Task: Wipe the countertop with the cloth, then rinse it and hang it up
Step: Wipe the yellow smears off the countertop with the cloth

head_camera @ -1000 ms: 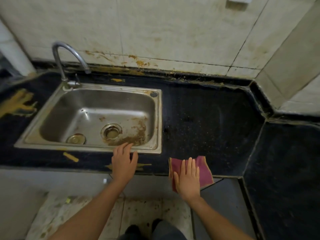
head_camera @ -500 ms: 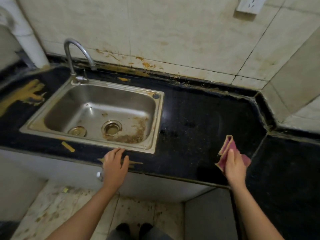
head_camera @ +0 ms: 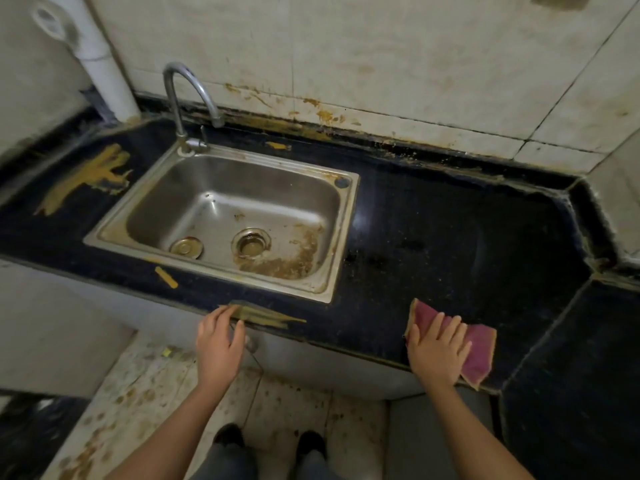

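Observation:
A pink cloth (head_camera: 479, 348) with a tan edge lies flat on the black countertop (head_camera: 450, 244) near its front edge, right of the sink. My right hand (head_camera: 438, 348) presses on the cloth with straight fingers spread. My left hand (head_camera: 218, 341) rests its fingertips on the counter's front edge below the sink, beside a yellow-brown smear (head_camera: 266, 315). The steel sink (head_camera: 332, 271) is stained brown around its drain, and a curved tap (head_camera: 187, 95) stands at its back left corner.
Yellow-brown smears mark the counter left of the sink (head_camera: 90, 178) and in front of it (head_camera: 166, 277). A white pipe (head_camera: 100, 60) rises at the back left. The tiled wall angles in at the right, and the counter steps around that corner (head_camera: 588, 358).
My right hand has slid the cloth leftward along the front edge and laid it flat again after it was bunched farther right. The left hand slipped down to the counter's edge.

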`<state>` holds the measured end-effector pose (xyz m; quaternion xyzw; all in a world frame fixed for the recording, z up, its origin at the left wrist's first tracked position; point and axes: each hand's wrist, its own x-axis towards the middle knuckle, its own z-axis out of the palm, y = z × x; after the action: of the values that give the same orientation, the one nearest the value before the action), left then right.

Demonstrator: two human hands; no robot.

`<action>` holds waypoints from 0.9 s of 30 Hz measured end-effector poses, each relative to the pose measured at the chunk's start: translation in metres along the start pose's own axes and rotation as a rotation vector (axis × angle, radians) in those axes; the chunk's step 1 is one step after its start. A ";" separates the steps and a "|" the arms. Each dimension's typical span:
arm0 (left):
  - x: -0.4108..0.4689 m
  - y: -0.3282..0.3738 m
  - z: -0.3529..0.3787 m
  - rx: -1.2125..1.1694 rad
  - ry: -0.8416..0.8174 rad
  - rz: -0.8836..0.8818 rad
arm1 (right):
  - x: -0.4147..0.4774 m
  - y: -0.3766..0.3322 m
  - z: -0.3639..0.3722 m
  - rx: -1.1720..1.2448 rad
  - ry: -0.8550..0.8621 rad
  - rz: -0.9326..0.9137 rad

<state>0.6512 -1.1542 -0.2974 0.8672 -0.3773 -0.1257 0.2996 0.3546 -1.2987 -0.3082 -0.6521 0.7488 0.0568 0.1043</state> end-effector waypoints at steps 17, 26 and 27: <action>0.076 -0.100 -0.061 0.005 0.025 -0.036 | -0.072 -0.132 0.030 0.136 0.000 -0.014; 0.115 -0.162 -0.109 0.053 0.014 0.018 | -0.131 -0.240 0.046 0.099 -0.002 -0.123; 0.116 -0.164 -0.116 0.039 0.021 0.026 | -0.136 -0.255 0.048 0.099 -0.016 -0.152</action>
<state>0.8773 -1.1019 -0.3063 0.8692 -0.3878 -0.1054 0.2881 0.6284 -1.1931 -0.3106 -0.7005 0.6983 0.0172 0.1464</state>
